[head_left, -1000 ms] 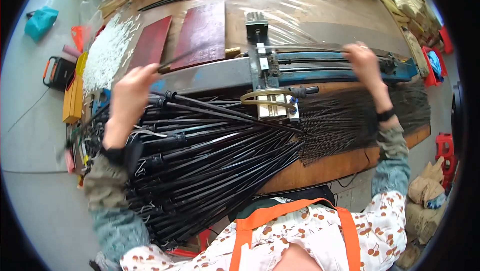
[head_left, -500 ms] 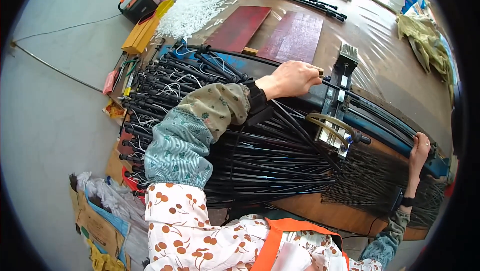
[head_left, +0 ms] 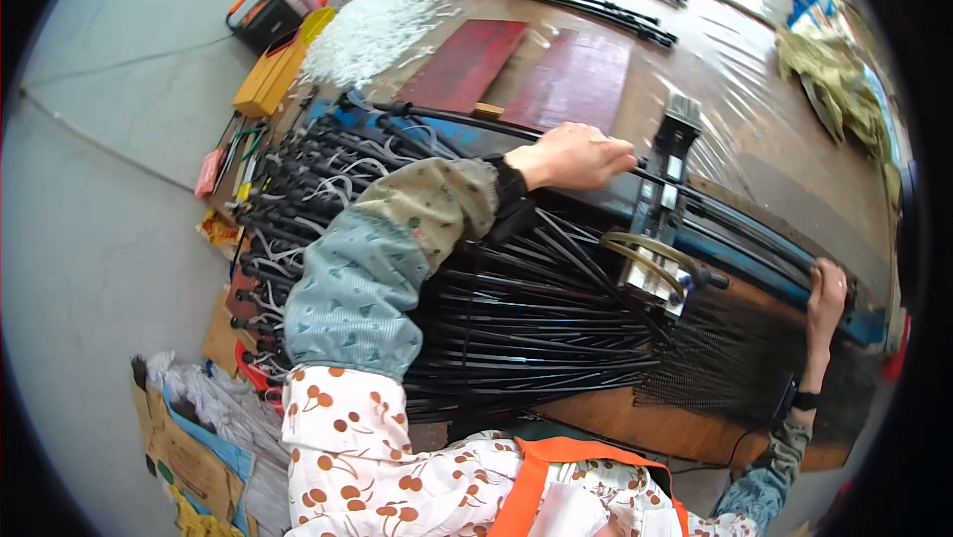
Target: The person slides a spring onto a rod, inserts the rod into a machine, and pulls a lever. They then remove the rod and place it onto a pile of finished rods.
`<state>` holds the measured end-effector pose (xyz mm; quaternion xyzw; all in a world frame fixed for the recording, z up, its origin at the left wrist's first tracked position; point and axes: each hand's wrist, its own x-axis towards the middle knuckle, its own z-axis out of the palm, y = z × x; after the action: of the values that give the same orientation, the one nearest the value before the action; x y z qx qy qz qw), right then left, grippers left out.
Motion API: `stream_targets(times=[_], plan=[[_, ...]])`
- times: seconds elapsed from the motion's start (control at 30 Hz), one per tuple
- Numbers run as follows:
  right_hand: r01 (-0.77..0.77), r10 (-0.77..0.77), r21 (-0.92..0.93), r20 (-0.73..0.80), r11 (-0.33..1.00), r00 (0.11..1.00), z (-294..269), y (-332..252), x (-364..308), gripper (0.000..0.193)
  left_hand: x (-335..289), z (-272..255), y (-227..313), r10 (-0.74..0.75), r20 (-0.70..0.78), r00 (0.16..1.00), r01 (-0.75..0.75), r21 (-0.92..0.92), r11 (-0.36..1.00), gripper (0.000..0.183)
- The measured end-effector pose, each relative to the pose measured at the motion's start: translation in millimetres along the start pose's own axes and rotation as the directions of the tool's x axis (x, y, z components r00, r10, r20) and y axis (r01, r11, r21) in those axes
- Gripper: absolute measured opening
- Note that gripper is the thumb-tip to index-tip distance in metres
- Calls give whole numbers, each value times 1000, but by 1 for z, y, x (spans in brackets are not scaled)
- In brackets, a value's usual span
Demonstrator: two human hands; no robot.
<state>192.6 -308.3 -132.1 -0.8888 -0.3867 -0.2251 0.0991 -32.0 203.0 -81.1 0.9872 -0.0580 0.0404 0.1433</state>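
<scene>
My left hand is closed, its fingertips pinching the end of a thin black rod beside a metal clamping fixture. That rod runs across the fixture and on to the right along a blue rail. At the rail's far right, my right hand is closed around the rod's other stretch; its fingertips are partly hidden. A looped yellowish hose joins the fixture's near side. Below my left forearm lies a thick bundle of black rods, with black fittings and white ties at their left ends.
Two dark red boards lie beyond the rail, next to a heap of short white tubes. A yellow box and a black case stand at the left. More black rods lie farther back. Dark coil springs lie nearest my right arm.
The whole view has shifted slightly. A small brass-coloured piece at my left fingertips no longer shows. Both hands keep nearly the same places on the rod.
</scene>
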Motion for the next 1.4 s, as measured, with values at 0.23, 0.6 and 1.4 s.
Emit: stream_targets(times=[0.23,0.6,1.4], plan=[[268,-260,39,-144,963,955,-27,-140,32,38,-11,17,4,112,-298,948,-73,138,988,24],[250,-230,374,-96,893,968,-19,-195,5,34,-9,9,13,51,-135,990,-36,109,993,27],[167,-87,451,-194,877,977,-33,-218,-12,15,-10,8,12,182,-212,960,-141,192,971,21]])
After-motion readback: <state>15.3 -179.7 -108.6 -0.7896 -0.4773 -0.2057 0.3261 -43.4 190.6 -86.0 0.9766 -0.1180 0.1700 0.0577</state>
